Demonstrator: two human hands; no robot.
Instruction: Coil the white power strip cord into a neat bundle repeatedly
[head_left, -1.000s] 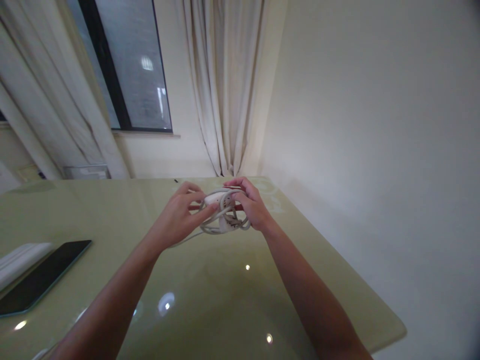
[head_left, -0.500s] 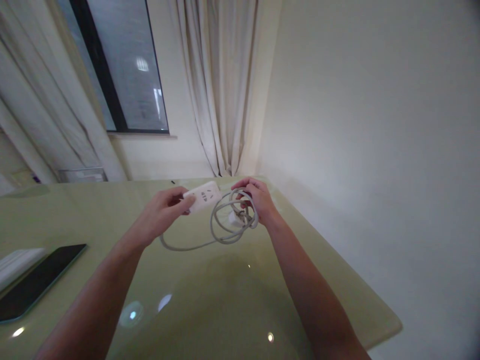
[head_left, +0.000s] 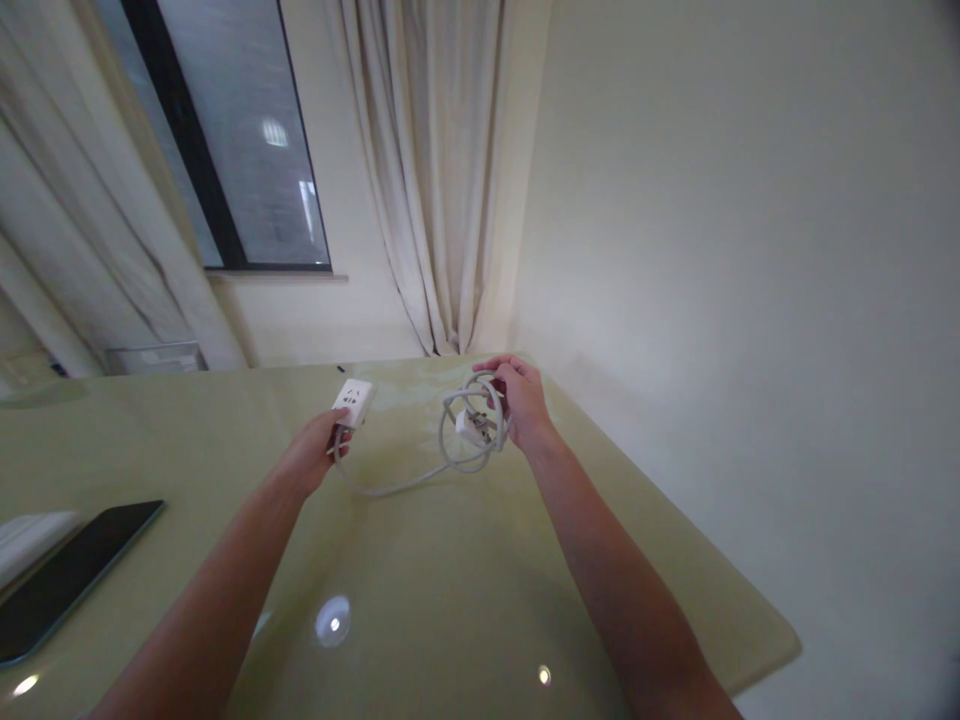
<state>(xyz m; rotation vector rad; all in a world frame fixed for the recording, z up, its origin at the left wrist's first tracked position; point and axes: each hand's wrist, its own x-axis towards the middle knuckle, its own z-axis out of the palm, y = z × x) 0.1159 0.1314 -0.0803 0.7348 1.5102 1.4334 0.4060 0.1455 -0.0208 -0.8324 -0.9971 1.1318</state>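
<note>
My left hand point(head_left: 315, 452) is closed around the end of a white power strip point(head_left: 352, 402), holding it above the glossy pale green table point(head_left: 420, 590). Its white cord point(head_left: 390, 487) sags from the strip to the right. My right hand point(head_left: 519, 400) grips the coiled loops of that cord point(head_left: 469, 430), with the white plug hanging inside the coil. The two hands are apart, with the slack cord running between them near the table's far edge.
A dark tablet or phone point(head_left: 71, 575) lies at the left beside a white flat object point(head_left: 26, 540). Cream curtains point(head_left: 427, 170) and a window point(head_left: 232, 140) stand behind the table. A plain wall runs along the right, past the table's right edge point(head_left: 675, 510).
The hands, together on the bundled cord a second ago, have separated. My left hand has carried the power strip leftward and the cord has partly uncoiled. My right hand still holds the remaining loops.
</note>
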